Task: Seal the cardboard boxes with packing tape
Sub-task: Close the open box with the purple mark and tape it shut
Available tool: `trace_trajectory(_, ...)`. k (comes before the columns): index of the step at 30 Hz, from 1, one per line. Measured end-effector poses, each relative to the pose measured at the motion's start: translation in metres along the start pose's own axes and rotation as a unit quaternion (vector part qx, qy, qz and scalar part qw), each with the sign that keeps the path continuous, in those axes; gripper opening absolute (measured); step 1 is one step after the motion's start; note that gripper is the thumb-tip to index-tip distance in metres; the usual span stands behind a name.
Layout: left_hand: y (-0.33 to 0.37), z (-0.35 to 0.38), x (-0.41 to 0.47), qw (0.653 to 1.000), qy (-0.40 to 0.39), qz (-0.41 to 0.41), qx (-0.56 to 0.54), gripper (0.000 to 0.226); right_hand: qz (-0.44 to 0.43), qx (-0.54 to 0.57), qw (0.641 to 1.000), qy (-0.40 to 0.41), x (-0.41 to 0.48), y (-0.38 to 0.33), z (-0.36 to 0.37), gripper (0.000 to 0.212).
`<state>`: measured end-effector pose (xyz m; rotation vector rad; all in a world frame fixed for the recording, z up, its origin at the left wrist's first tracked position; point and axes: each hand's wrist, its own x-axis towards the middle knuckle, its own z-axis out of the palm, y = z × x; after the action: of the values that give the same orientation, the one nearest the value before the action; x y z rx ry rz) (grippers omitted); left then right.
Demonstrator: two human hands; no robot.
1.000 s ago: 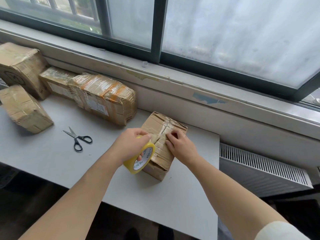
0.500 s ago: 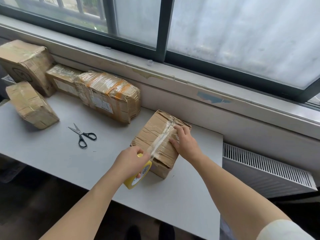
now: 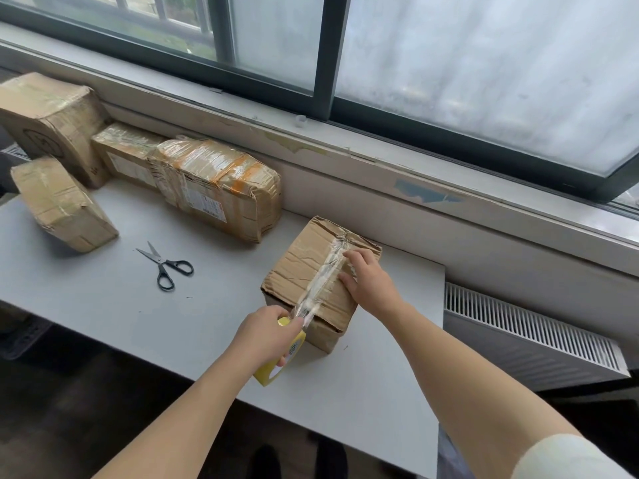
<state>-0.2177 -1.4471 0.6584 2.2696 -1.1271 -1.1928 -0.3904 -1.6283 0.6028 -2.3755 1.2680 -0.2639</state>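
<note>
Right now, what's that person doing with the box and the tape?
A person is taping a cardboard box shut on a grey table. The left hand grips the yellow tape roll at the box's near edge, and a clear strip runs from it across the top. The right hand presses the box top beside the strip. Scissors lie to the left, untouched.

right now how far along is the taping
Done: the four boxes at left look already taped. In hand: the left hand grips the tape roll, a strip stretched from it over the top of the near box, where the right hand presses down. Left: the strip is uncut, the scissors lie untouched on the table.
</note>
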Motion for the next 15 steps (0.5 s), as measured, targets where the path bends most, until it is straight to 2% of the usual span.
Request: trace_trajectory(15,0.004,-0.007,-0.004,0.997,-0.016,0.03,-0.063,0.014,0.011,0.01,1.0,-0.022,0.002,-0.002,-0.005,0.045)
